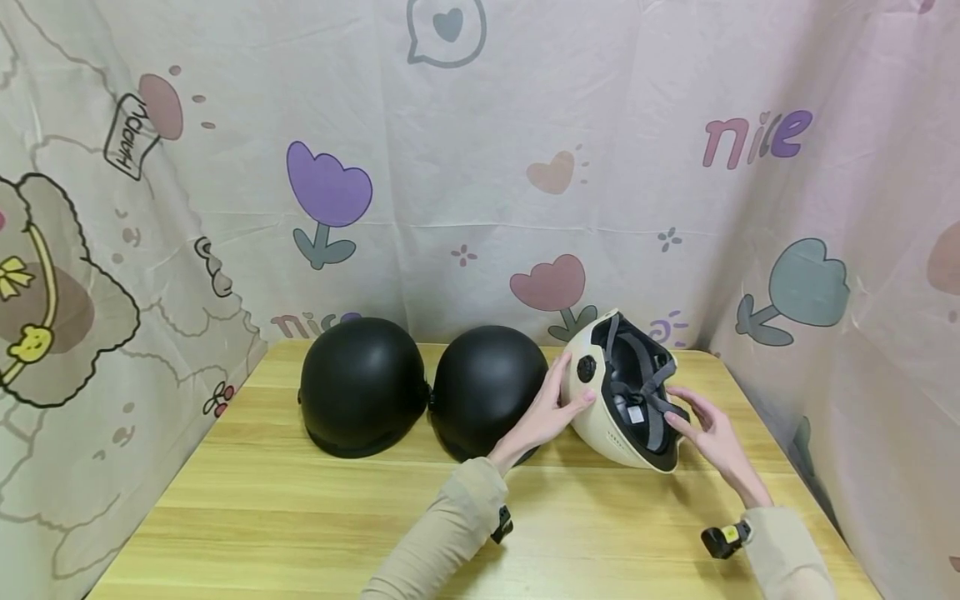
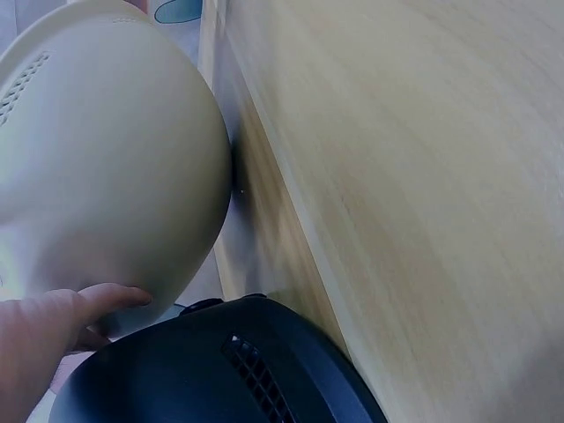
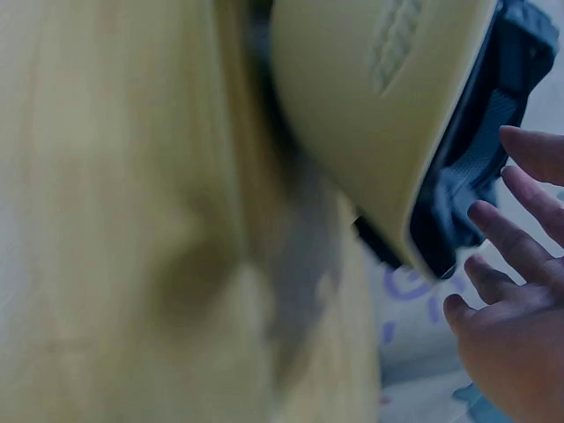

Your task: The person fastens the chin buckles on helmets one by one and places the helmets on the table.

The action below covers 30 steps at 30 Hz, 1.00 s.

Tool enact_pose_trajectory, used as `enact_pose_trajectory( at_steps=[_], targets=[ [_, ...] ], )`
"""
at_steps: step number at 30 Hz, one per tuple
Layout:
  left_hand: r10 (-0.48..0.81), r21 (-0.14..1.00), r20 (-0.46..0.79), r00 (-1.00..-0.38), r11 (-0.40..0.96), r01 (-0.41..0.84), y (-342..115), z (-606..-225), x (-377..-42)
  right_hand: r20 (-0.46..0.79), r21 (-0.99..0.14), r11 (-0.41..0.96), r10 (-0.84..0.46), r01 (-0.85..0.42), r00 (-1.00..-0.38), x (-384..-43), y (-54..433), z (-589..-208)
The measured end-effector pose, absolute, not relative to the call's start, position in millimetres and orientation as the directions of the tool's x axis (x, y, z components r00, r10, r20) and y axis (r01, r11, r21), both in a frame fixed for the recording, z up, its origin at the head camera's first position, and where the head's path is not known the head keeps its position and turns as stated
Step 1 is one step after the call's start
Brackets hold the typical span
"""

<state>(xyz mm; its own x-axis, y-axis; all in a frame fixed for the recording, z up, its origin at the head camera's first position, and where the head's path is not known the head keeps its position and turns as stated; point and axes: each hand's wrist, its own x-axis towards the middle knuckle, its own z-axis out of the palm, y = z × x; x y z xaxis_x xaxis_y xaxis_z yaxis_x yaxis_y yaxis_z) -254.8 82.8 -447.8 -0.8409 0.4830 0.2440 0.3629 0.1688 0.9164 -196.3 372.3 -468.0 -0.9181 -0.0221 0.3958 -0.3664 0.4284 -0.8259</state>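
A cream helmet (image 1: 611, 417) is tipped on its side at the right of the table, its opening with black lining and grey straps (image 1: 651, 387) facing right. My left hand (image 1: 542, 417) holds it by the rounded shell, thumb on the near side and fingers round behind. In the left wrist view the thumb and fingers lie against the smooth shell (image 2: 115, 167). By the open side is my right hand (image 1: 711, 433), fingers spread apart close to the straps. The right wrist view shows those fingers (image 3: 502, 233) beside the rim with nothing gripped.
Two black helmets stand dome up: one (image 1: 363, 387) at the left, the other (image 1: 487, 387) in the middle, right beside the left forearm. They nearly meet. The wooden table (image 1: 300, 525) ends at a printed cloth backdrop (image 1: 465, 150) behind and at both sides.
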Motion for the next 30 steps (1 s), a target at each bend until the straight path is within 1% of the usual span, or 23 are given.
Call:
enact_pose_trajectory(
  at_steps=[8, 14, 18, 22, 26, 30],
  targets=[
    [0.482, 0.921, 0.239, -0.843, 0.164, 0.354, 82.5, -449.1, -256.7, 0.404, -0.823, 0.386, -0.120, -0.417, -0.907, -202.3, 350.8, -438.6],
    [0.469, 0.917, 0.251, -0.847, 0.165, 0.363, 83.2, -450.1, -257.2, 0.433, -0.803, 0.353, -0.209, -0.481, -0.877, -207.0, 331.7, -419.7],
    [0.465, 0.912, 0.256, -0.848, 0.173, 0.371, 83.4, -450.6, -257.4, 0.429, -0.794, 0.337, -0.281, -0.507, -0.858, -209.6, 320.6, -411.4],
    [0.467, 0.908, 0.265, -0.844, 0.174, 0.382, 83.4, -450.5, -256.8, 0.393, -0.785, 0.376, -0.314, -0.493, -0.864, -211.5, 312.4, -405.6],
    [0.469, 0.907, 0.264, -0.843, 0.177, 0.382, 83.2, -449.4, -256.5, 0.327, -0.774, 0.455, -0.307, -0.440, -0.893, -212.4, 306.2, -400.1],
    [0.474, 0.902, 0.265, -0.840, 0.187, 0.390, 82.8, -448.9, -256.5, 0.305, -0.772, 0.472, -0.311, -0.425, -0.900, -212.9, 301.3, -395.9]
  ],
)
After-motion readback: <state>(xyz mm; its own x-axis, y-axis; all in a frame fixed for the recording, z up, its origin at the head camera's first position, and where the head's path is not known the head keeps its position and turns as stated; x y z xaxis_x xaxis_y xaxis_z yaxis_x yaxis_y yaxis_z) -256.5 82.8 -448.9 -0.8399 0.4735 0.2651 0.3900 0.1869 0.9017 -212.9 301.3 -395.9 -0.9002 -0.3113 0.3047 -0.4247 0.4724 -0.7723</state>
